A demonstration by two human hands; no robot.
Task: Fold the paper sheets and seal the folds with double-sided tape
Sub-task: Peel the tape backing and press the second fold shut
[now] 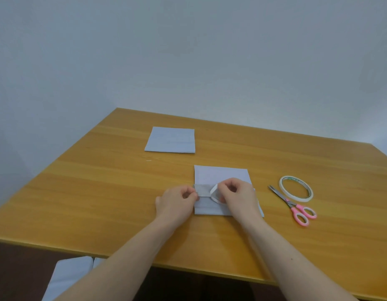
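Observation:
A folded white paper sheet (220, 174) lies on the wooden table (101, 192) in front of me. A strip of double-sided tape (203, 190) runs across its middle. My left hand (177, 200) pinches the strip's left end against the paper. My right hand (236, 194) pinches a curled white backing strip (214, 193) that lifts off the tape. A second folded sheet (170, 140) lies flat farther back to the left. The roll of double-sided tape (295, 189) rests to the right, apart from both hands.
Pink-handled scissors (294, 207) lie beside the tape roll at the right, blades pointing left and away. A pale wall stands behind the table. Something white (66, 276) shows below the table's near edge at the lower left.

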